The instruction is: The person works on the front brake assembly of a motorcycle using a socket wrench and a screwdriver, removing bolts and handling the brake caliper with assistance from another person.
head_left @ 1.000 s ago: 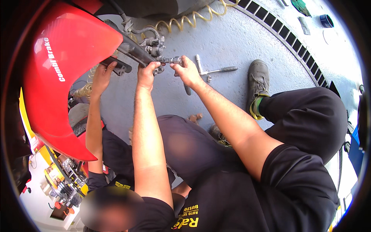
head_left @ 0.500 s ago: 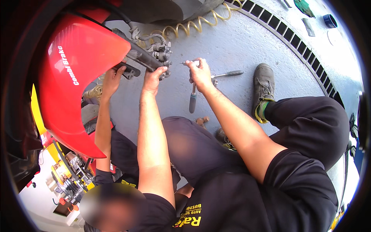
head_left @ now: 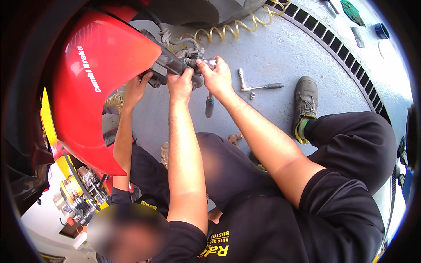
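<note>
My left hand (head_left: 180,89) is closed around the lower end of a dark fork leg (head_left: 173,62), thumb on top. Right beside it, my right hand (head_left: 215,79) grips a ratchet wrench (head_left: 209,108). Its rounded silver head shows above my fingers and its blue-grey handle hangs below them. The wrench head is up against the brake caliper (head_left: 193,53) at the fork; my fingers hide the contact point. A co-worker's hand (head_left: 137,91) holds the other dark fork leg (head_left: 157,79), left of mine.
A red fender (head_left: 105,52) fills the upper left. A second ratchet wrench (head_left: 267,87) and a small socket (head_left: 252,95) lie on the grey floor. A coiled yellowish hose (head_left: 228,33) runs beneath the tyre (head_left: 237,11). A drain grate (head_left: 333,44) curves along the right.
My right hand has moved left and up with the ratchet wrench, bringing its head to the caliper. My left hand keeps its hold. The view has shifted slightly.
</note>
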The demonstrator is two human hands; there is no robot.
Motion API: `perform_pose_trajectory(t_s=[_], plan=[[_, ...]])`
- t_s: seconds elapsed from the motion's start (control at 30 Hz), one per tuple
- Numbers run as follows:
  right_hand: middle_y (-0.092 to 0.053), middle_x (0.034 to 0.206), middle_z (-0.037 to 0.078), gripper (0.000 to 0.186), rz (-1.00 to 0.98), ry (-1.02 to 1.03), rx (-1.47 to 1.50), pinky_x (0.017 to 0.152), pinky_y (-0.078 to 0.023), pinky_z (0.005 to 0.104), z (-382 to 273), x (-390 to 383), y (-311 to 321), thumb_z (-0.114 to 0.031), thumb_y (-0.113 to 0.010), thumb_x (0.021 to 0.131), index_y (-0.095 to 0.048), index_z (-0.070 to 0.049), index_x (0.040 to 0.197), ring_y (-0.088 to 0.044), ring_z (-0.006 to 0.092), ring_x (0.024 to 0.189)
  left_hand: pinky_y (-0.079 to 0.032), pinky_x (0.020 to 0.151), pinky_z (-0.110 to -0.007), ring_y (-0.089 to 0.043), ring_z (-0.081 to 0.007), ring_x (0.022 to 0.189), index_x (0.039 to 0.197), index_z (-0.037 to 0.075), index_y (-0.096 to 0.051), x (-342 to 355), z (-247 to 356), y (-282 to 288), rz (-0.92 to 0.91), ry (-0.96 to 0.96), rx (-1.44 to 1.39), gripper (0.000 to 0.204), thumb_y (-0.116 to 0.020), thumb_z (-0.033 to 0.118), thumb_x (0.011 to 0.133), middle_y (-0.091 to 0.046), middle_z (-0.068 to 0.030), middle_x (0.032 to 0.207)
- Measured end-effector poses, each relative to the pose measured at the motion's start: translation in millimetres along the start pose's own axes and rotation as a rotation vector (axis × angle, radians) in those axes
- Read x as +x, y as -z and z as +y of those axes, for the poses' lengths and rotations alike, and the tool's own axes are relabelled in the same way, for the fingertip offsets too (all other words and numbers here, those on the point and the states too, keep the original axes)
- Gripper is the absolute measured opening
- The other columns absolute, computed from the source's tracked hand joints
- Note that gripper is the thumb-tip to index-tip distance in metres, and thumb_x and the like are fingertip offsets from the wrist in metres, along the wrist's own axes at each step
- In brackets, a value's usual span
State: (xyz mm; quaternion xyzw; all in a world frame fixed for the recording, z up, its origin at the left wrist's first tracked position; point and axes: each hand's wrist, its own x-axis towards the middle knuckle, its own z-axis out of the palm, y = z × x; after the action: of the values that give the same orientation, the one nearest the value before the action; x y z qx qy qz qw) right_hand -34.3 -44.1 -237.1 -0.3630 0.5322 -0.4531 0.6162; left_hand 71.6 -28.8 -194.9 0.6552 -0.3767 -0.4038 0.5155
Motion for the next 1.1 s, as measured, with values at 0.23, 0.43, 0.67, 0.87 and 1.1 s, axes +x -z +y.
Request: perform_pose_trajectory(t_s=[0.23,0.43,0.67,0.87,1.1], plan=[[-0.065,0.068,0.017,0.047,-0.174,-0.228,-0.010,0.056,-0.053,0.0356,-17.6,11.5,-2.0,-0.038,-0.073,0.084,-0.054,0.004,0.078,-0.067,0.0221,0.060,-0.052,0.079,-0.027,-0.065,-0.0135,0.089,0.115,0.000,-0.060,-1.9,-3.1,5.9,0.044,-0.028,-0.002,0.040,-0.052,-0.008,0.077,-0.067,-0.0053,0.102],[-0.067,0.073,0.016,0.043,-0.106,-0.076,0.006,0.056,-0.053,0.0351,-2.7,10.5,-2.0,-0.032,-0.074,0.084,-0.052,0.005,0.087,-0.067,0.0218,0.060,-0.052,0.082,-0.029,-0.063,-0.0151,0.095,0.120,0.000,-0.052,2.8,-12.9,1.0,0.087,-0.007,-0.039,0.046,-0.054,-0.008,0.075,-0.063,-0.0079,0.107],[-0.057,0.065,0.003,0.034,-0.006,0.019,-0.042,0.044,-0.041,0.0294,-8.4,14.0,-0.5,-0.026,-0.073,0.088,-0.047,-0.003,0.086,-0.051,0.0100,0.051,-0.052,0.081,-0.030,-0.063,-0.0147,0.091,0.120,0.001,-0.053,5.1,-12.0,-8.9,0.090,-0.035,0.011,0.044,-0.054,-0.006,0.077,-0.064,-0.0059,0.106],[-0.043,0.062,-0.003,0.026,-0.314,-0.622,0.692,0.041,-0.029,0.0258,-37.4,15.8,7.4,-0.016,-0.070,0.089,-0.045,-0.009,0.091,-0.037,0.0058,0.050,-0.051,0.078,-0.030,-0.062,-0.0147,0.089,0.113,0.001,-0.058,3.6,-10.4,-0.6,0.115,-0.060,0.040,0.038,-0.058,-0.003,0.076,-0.065,-0.0046,0.103],[-0.051,0.070,0.003,0.022,-0.153,-0.083,0.053,0.044,-0.037,0.0287,-9.4,17.7,7.7,-0.005,-0.061,0.080,-0.047,-0.003,0.097,-0.046,0.0114,0.052,-0.052,0.083,-0.035,-0.066,-0.0226,0.091,0.107,-0.003,-0.060,4.3,10.5,10.3,0.033,-0.062,0.567,0.033,-0.070,0.008,0.077,-0.069,-0.0114,0.099]])
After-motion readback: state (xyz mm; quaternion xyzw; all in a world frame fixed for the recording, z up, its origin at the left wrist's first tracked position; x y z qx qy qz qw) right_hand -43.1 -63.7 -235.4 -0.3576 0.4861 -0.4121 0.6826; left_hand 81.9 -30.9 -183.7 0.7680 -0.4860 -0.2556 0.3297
